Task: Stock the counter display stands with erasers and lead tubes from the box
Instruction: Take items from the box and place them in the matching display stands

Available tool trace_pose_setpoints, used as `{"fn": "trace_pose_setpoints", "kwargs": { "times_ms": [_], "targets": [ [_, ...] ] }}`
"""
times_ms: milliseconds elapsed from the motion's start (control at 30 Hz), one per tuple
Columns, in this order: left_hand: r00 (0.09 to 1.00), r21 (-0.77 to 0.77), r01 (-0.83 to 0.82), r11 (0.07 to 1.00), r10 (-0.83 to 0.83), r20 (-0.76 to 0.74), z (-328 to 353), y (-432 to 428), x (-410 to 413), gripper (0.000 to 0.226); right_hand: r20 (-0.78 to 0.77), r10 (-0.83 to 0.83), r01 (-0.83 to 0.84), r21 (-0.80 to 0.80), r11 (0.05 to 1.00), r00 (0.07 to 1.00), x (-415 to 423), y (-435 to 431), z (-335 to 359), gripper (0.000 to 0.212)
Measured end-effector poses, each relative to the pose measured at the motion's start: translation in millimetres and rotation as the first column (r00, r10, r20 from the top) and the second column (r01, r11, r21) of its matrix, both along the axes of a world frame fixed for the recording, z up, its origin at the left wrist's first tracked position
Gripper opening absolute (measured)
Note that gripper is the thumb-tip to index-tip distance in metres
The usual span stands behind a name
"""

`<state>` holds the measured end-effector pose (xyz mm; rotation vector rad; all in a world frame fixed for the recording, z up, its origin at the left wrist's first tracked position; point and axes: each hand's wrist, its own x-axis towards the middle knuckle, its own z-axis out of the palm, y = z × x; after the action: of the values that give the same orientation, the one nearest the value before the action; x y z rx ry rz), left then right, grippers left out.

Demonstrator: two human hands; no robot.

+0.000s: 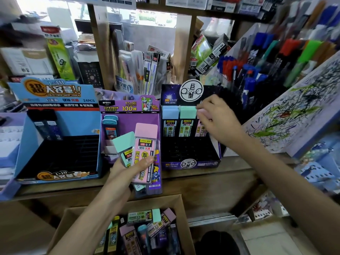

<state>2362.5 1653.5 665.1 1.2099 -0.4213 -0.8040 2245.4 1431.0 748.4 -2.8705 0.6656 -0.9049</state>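
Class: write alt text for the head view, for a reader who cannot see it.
A person's right hand holds a pink-capped lead tube in a dark display stand beside a blue-capped tube and a green-capped tube. The left hand grips two more tubes; an open cardboard box of stock sits below.

head-worn wide-angle view, facing forward and down, close over counter (195, 181), box (184, 223) below

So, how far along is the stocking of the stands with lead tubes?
Done: a blue-capped tube and a green-capped tube stand in the back row of the rightmost stand. In hand: the right hand sets a pink tube beside them; the left hand holds several more tubes. Left: that stand's front slots, the nearly bare blue stand, and many tubes in the box.
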Motion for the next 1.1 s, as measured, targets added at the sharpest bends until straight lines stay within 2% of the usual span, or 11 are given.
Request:
{"fn": "trace_pose_setpoints", "kwargs": {
  "times_ms": [33, 67, 133, 167, 333, 533, 633, 767, 867, 1000, 1100],
  "targets": [
    [1.0, -0.001, 0.004, 1.0, -0.004, -0.003, 0.1, -0.4, -0.9, 0.057, 0.059, 0.049, -0.06, 0.194, 0.979, 0.997, 2.9, 17.6, 0.0, 0.022],
    [1.0, -0.001, 0.008, 1.0, -0.008, -0.003, 0.9, -0.9, -1.9, 0.057, 0.103, 0.102, -0.136, 0.408, 0.903, 0.989, 6.6, 36.0, -0.3, 0.019],
    [1.0, -0.003, 0.019, 1.0, -0.019, 0.0, 2.4, -1.5, -3.9, 0.057, 0.14, 0.182, -0.225, 0.731, 0.644, 0.973, 15.5, 69.3, -3.5, 0.017],
    [1.0, -0.006, 0.022, 1.0, -0.022, 0.003, 3.0, -1.4, -4.2, 0.056, 0.131, 0.201, -0.223, 0.802, 0.555, 0.971, 20.2, 81.4, -7.3, 0.016],
    [1.0, -0.016, 0.008, 1.0, -0.008, -0.02, 5.6, 10.2, 0.0, 0.051, 0.176, 0.199, -0.251, 0.846, 0.47, 0.964, 40.8, 110.4, -14.4, 0.021],
    [0.999, 0.001, -0.028, 1.0, 0.028, -0.022, 8.3, 38.0, 17.3, 0.048, 0.302, 0.105, -0.315, 0.938, 0.145, 0.948, 55.3, 122.6, -17.4, 0.016],
    [0.998, -0.019, -0.046, 0.999, 0.045, -0.031, 11.2, 52.6, 25.5, 0.042, 0.354, 0.097, -0.358, 0.933, 0.026, 0.93, 63.5, 128.2, -20.5, 0.014],
    [0.996, -0.035, -0.086, 0.996, 0.085, -0.023, 14.6, 65.4, 33.3, 0.042, 0.413, 0.137, -0.411, 0.911, -0.043, 0.9, 71.9, 132.3, -22.8, 0.018],
    [0.994, -0.043, -0.103, 0.994, 0.102, -0.035, 15.4, 69.5, 35.9, 0.052, 0.449, 0.117, -0.445, 0.893, -0.065, 0.886, 74.9, 132.4, -22.0, 0.02],
    [0.99, -0.052, -0.139, 0.989, 0.138, -0.026, 13.9, 68.5, 37.3, 0.057, 0.37, 0.152, -0.389, 0.913, 0.124, 0.916, 65.8, 121.4, -17.0, 0.021],
    [0.991, -0.042, -0.13, 0.991, 0.13, 0.006, 15.1, 62.9, 35.7, 0.054, 0.387, 0.159, -0.41, 0.898, 0.16, 0.908, 47.5, 103.6, -4.7, 0.02]
  ]
}}
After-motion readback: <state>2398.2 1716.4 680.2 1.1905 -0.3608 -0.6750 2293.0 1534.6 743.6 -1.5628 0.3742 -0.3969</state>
